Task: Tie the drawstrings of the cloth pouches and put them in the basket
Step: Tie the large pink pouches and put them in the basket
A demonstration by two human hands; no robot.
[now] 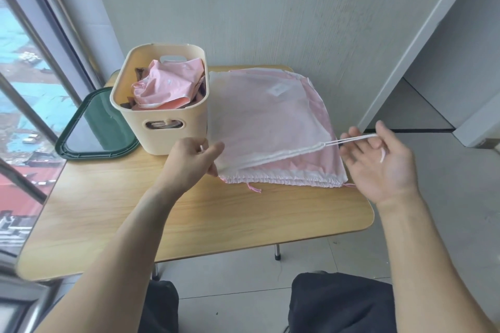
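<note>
A white translucent pouch point(265, 116) lies on top of a stack of pink pouches point(322, 170) on the right half of the wooden table point(189, 213). My left hand point(189, 162) grips the left end of the white pouch's gathered mouth. My right hand point(378, 159), palm up beyond the table's right edge, has the white drawstring point(351, 140) hooked round its thumb and pulled taut; the cord's end lies across the palm. The beige basket point(162, 140) stands to the left of the stack and holds crumpled pink pouches point(167, 84).
A dark green lid point(100, 127) lies flat behind and left of the basket. A window runs along the left side and a wall stands behind the table. My knees in dark trousers point(341, 303) are below the table's front edge.
</note>
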